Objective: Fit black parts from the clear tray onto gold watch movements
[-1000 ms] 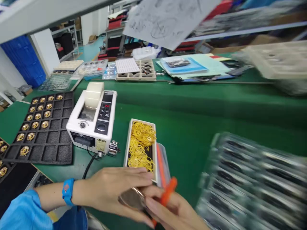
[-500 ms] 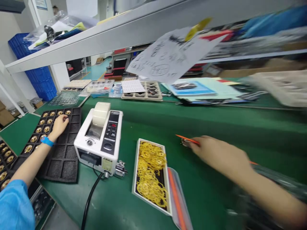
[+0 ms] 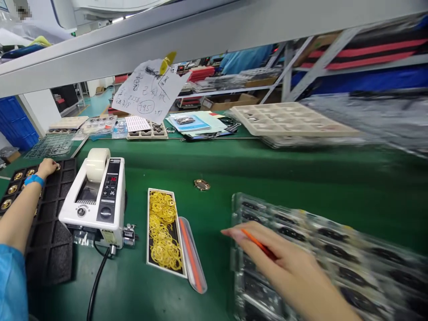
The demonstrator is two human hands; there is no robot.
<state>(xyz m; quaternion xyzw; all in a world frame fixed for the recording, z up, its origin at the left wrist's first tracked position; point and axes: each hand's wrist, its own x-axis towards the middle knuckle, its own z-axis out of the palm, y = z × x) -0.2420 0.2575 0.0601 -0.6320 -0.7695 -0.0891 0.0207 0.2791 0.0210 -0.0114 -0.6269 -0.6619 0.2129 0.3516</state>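
My left hand (image 3: 47, 167) is at the far end of a black foam tray (image 3: 62, 258), its fingers closed on a small round gold part (image 3: 58, 166) in a compartment. More gold parts (image 3: 12, 189) sit in the tray's left compartments. My right hand (image 3: 284, 263), blurred, grips a slim orange stick (image 3: 256, 242) between its fingers. It is over a clear plastic tray (image 3: 238, 267) whose pockets hold dark oval parts (image 3: 354, 275). A small shiny metal oval part (image 3: 202, 184) lies alone on the green table, beyond my right hand.
A white tape dispenser (image 3: 110, 203) stands right of the foam tray, its black cable (image 3: 96, 285) running forward. A white box of yellow rings (image 3: 165, 227) and a clear case with an orange strip (image 3: 194, 263) lie mid-table. Beige trays (image 3: 287, 119) and papers (image 3: 197, 122) line the back.
The view has swung right. My right hand has let go of the metal oval part, which now rests on the table, and has moved over the clear tray. My left hand has shifted to the top-row gold part.
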